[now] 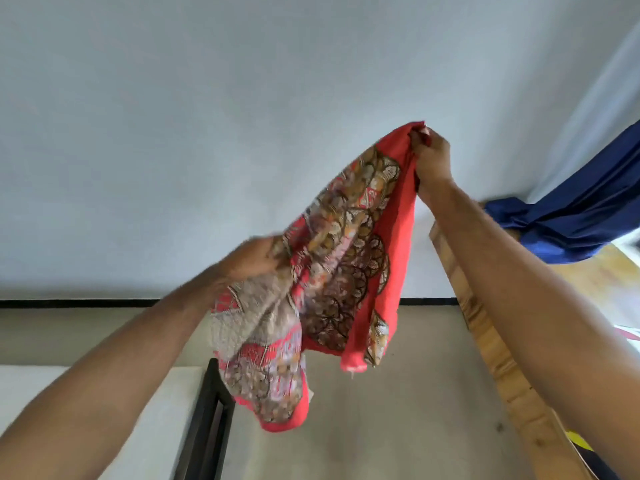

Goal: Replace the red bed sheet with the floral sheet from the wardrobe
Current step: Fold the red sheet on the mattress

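The red patterned sheet point(332, 271) was thin, matt woven cloth with a frayed corner. The blue curtain point(568, 220) looked satiny and glossy. The wooden frame point(498, 358) showed rough, unvarnished grain; the wall point(207, 133) was smooth, matt paint.

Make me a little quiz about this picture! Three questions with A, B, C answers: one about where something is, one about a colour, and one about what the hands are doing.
1. Where is the blue cloth?
A. at the far right, draped by the wall
B. on the floor by the bed
C. in the left hand

2. What colour is the plain border of the patterned sheet?
A. green
B. red
C. white

3. What is the right hand doing?
A. hanging idle
B. pressing flat on the wall
C. pinching the sheet's top edge, held high

Answers:
1 A: it hangs at the picture's right edge.
2 B: the edge strip is plain red.
3 C: its fingers close on the raised corner, while the left hand grips the sheet lower down.
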The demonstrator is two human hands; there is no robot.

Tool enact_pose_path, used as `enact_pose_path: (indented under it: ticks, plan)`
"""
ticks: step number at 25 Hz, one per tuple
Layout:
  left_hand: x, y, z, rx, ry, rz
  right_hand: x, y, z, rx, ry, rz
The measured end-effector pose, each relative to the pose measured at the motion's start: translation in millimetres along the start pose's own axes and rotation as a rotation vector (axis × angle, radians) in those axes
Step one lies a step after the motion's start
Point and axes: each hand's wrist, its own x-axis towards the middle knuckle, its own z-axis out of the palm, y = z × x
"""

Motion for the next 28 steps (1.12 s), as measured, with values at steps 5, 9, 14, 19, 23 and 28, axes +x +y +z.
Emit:
enact_pose_path:
  ticks: [5,9,14,19,23,28]
  plan:
    - [-30,-22,11,-0.126,0.169,-0.149,-15,26,2,0.024,-0.075,0.163]
    - [-38,-18,-56,-0.24,0.319,-0.112,-2,21,3,0.036,-0.108,0.199]
    - [-100,-39,-102,-0.227,0.384,-0.252,-21,29,77,0.215,-0.393,0.369]
    - [-210,-35,-177,-0.342,0.489,-0.483,-61,-8,189,0.392,-0.945,0.503]
    - [-318,-10,-246,-0.375,0.288,-0.765,-123,-56,280,0.519,-1.388,0.425]
    - [-431,8,-293,-0.47,0.344,-0.85,-196,-109,357,0.7,-1.558,0.354]
